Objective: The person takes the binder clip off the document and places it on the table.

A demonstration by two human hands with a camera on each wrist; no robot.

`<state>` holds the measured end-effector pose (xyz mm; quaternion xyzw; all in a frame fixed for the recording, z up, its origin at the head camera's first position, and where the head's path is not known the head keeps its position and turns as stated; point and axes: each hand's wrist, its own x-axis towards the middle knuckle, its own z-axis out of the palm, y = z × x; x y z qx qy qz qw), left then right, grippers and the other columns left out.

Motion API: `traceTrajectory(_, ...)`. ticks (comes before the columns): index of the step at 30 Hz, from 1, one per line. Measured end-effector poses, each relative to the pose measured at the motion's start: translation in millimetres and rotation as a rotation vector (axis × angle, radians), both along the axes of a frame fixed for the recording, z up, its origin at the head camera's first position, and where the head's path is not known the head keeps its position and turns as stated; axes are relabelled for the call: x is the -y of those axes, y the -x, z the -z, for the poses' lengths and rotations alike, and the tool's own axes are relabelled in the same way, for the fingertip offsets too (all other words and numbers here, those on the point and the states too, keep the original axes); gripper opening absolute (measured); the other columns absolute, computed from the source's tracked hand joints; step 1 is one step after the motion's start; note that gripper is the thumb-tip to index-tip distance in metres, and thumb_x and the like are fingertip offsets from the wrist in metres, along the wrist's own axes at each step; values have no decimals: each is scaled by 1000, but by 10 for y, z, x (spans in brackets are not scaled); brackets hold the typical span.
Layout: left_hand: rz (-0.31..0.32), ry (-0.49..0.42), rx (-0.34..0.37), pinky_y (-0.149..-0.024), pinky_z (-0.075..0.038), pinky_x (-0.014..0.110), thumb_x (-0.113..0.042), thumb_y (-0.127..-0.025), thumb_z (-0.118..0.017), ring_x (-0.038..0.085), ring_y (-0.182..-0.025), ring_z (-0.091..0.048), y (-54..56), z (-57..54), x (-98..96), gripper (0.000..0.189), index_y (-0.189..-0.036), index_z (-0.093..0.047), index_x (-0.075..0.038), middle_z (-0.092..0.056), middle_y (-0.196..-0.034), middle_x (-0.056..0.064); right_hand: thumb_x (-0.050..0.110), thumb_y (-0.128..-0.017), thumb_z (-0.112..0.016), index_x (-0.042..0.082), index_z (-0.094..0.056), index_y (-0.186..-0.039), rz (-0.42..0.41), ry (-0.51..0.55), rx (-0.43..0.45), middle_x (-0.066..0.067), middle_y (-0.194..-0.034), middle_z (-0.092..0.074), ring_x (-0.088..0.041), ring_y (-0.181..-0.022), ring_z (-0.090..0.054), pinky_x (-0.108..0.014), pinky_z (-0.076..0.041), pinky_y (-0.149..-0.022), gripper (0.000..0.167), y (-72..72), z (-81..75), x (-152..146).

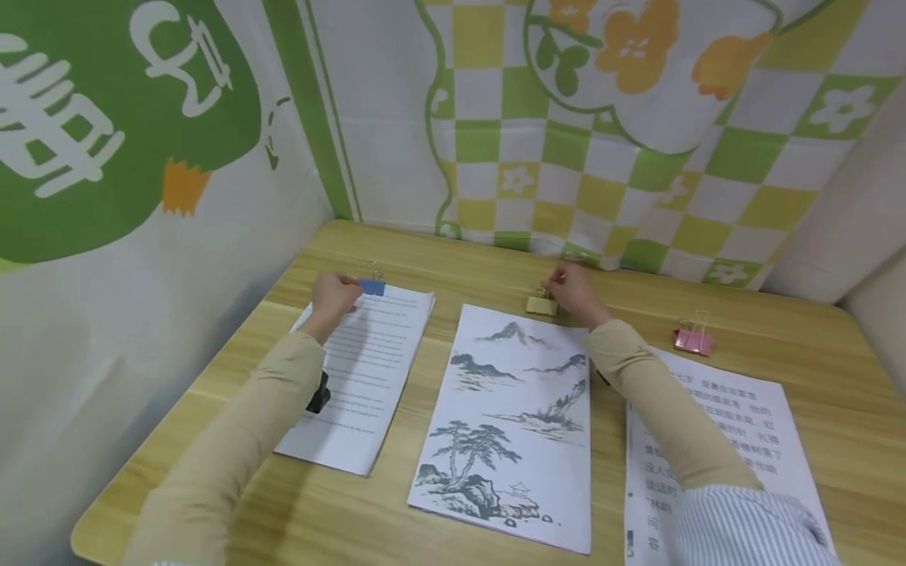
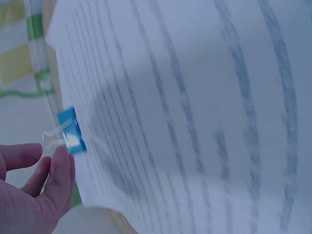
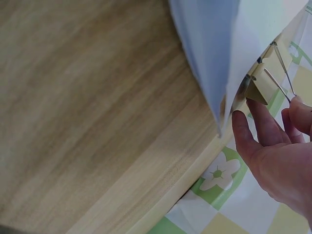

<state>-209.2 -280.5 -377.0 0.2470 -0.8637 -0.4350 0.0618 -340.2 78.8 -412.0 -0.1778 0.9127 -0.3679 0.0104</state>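
A blue binder clip [image 2: 72, 130] sits on the top edge of a stack of printed text sheets [image 1: 368, 369]. My left hand [image 1: 336, 299] is beside it; its fingertips [image 2: 61, 153] reach the clip's edge while the thumb stays apart, near the wire handle. My right hand [image 3: 280, 151] pinches a gold binder clip [image 1: 541, 305], thumb at a wire handle and fingers under the body. That clip is at the top edge of a sheet stack with an ink landscape [image 1: 510, 424], whose corner droops in the right wrist view.
A pink binder clip [image 1: 694, 341] lies by the top edge of another stack with large printed characters [image 1: 736, 417], partly covered by my right arm. All rest on a wooden table [image 1: 375, 511]. A green-and-yellow checked curtain [image 1: 538, 157] hangs along the back edge.
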Motion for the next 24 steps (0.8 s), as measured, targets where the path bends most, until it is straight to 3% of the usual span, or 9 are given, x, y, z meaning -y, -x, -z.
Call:
traceTrajectory(2, -39, 86, 22, -64, -52, 23, -8, -87, -52, 34, -87, -67, -46, 24, 186, 34, -115, -62, 8, -63, -115, 27, 8, -91, -57, -7, -56, -87, -2, 5, -3, -26, -93, -64, -33, -84, -59, -23, -42, -62, 16, -5, 11, -26)
traceTrajectory(5, -69, 193, 48, -76, -52, 36, -9, -85, -49, 36, -94, -64, -95, 91, 402, 36, -113, -63, 7, -64, -113, 27, 7, -91, -56, -7, -55, -85, -1, 2, -14, -26, -92, -63, -33, -84, -59, -24, -42, -62, 15, -14, 32, -69)
traceTrajectory(9, -89, 238, 66, -91, -49, 44, -9, -83, -47, 40, -103, -60, -126, 164, 589, 37, -113, -63, 8, -62, -116, 27, 8, -92, -56, -6, -54, -85, 4, -14, -6, -25, -93, -63, -31, -85, -58, -26, -43, -64, 16, -28, 50, -91)
traceTrajectory(12, -106, 246, 60, -76, -52, 37, -7, -82, -48, 37, -85, -63, -128, 174, 667, 32, -103, -65, 8, -67, -102, 26, 10, -92, -57, -6, -55, -87, 11, -27, 6, -25, -94, -63, -32, -87, -58, -29, -45, -67, 17, -33, 51, -81)
traceTrajectory(14, -86, 279, 56, -61, -48, 29, -3, -78, -48, 29, -68, -59, -117, 170, 703, 21, -84, -66, 6, -67, -79, 19, 11, -92, -56, -6, -55, -89, 15, -36, 16, -25, -96, -62, -32, -88, -58, -31, -46, -69, 17, -28, 47, -73)
traceTrajectory(16, -46, 316, 74, -50, -38, 23, 0, -74, -48, 20, -55, -50, -96, 163, 721, 16, -61, -58, 0, -57, -56, 8, 12, -93, -56, -6, -55, -90, 18, -37, 25, -24, -96, -62, -32, -88, -58, -31, -46, -68, 18, -18, 38, -64)
traceTrajectory(18, -5, 361, 110, -46, -32, 23, 0, -71, -51, 16, -51, -43, -74, 156, 730, 21, -50, -48, -7, -46, -47, 0, 12, -93, -55, -6, -55, -91, 15, -37, 29, -24, -96, -61, -32, -87, -57, -30, -46, -68, 18, -8, 28, -53)
traceTrajectory(21, 22, 396, 187, -49, -37, 28, -3, -71, -55, 21, -58, -47, -57, 152, 719, 22, -54, -43, -9, -47, -55, 3, 12, -93, -56, -6, -54, -90, 10, -32, 24, -24, -95, -61, -32, -86, -57, -29, -45, -67, 19, -2, 10, -27)
traceTrajectory(24, 9, 419, 240, -63, -49, 40, -5, -73, -57, 30, -78, -53, -68, 156, 699, 12, -67, -47, -4, -56, -79, 15, 12, -93, -56, -6, -54, -90, -1, -32, 20, -25, -95, -61, -33, -87, -58, -29, -45, -68, 18, -6, 3, 9)
